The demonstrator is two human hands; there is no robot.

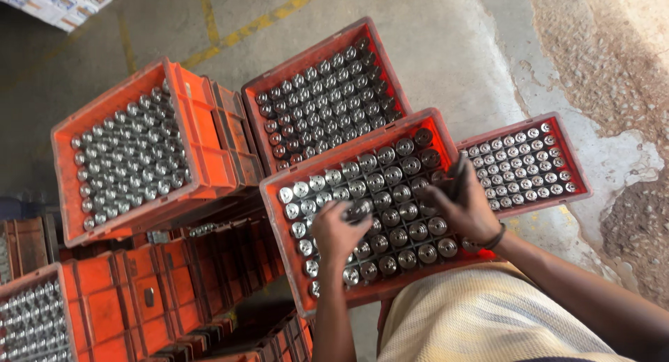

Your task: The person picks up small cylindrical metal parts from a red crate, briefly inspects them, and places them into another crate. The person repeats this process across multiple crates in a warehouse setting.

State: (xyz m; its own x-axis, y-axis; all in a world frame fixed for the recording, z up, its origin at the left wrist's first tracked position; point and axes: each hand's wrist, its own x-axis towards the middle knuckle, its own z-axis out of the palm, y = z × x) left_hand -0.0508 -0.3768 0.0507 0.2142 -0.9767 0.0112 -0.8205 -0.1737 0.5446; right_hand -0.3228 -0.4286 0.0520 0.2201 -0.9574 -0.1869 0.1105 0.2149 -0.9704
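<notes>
An orange plastic crate right in front of me holds several rows of shiny round metal parts standing upright. My left hand rests on the parts at the crate's near left, fingers curled around one of them. My right hand is at the crate's right side, fingers closed on a dark metal part lifted above the rows. A dark band circles my right wrist.
Three more orange crates of metal parts stand around: one behind, one at the right, one raised at the left. Stacked orange crates fill the lower left. The concrete floor has yellow lines.
</notes>
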